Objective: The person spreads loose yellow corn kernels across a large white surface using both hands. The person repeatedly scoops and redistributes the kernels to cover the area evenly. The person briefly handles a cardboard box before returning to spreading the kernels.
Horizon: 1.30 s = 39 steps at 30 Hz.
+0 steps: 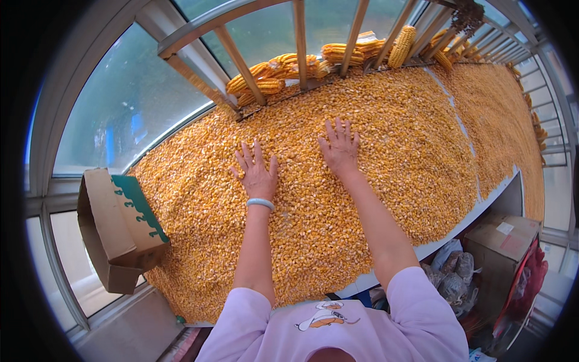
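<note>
Loose yellow corn kernels [307, 203] cover a wide flat surface before me. My left hand [259, 174] rests palm down on them, fingers spread, with a pale bangle [260, 203] around the wrist. Farther right and slightly more forward, my right hand [339, 149] also lies palm down on the kernels with its fingers apart. Neither hand grips anything that I can see; the undersides of both are hidden.
An open cardboard box [131, 221] stands at the left edge of the kernels. Corn cobs [294, 65] lie behind metal window bars [300, 45]. At the right are another cardboard box [502, 235] and filled plastic bags [454, 280]; a pale strip [457, 120] crosses the kernels.
</note>
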Each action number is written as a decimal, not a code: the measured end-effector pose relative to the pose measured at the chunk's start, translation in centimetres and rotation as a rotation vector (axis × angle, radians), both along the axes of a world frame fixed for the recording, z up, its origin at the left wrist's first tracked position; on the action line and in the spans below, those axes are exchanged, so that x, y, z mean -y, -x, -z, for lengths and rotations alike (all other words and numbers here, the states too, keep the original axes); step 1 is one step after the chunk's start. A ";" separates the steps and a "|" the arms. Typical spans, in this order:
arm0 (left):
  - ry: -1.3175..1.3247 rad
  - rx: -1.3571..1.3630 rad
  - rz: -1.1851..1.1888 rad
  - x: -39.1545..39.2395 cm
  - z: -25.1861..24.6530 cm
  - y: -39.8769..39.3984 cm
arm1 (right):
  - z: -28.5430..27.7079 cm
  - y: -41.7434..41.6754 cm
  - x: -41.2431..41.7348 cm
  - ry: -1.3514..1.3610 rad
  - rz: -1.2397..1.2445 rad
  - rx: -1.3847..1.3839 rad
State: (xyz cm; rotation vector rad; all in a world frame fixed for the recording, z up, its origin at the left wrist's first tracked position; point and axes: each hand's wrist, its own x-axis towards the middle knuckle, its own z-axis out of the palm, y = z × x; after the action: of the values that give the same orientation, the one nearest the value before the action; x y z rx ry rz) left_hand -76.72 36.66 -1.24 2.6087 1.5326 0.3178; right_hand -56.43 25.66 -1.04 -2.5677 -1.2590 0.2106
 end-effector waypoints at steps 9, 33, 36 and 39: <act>0.187 0.054 0.302 1.9 -0.5 -1.6 | -0.8 6.3 1.1 -0.002 -0.449 0.042; -0.041 0.164 -0.100 6.9 -11.1 28.2 | -4.2 15.2 11.7 0.158 -0.088 -0.153; -0.426 0.143 -0.235 2.7 -18.0 33.6 | -5.4 16.4 13.1 0.068 -0.118 -0.163; -0.528 0.055 -0.390 -1.6 -23.2 40.0 | -6.0 17.2 14.7 -0.019 -0.170 -0.120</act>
State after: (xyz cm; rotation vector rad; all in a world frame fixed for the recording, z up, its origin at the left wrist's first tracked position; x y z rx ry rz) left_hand -116.73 38.22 21.93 2.5814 2.1811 0.9336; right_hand -73.61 10.99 4.92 -2.3935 -1.4266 0.3786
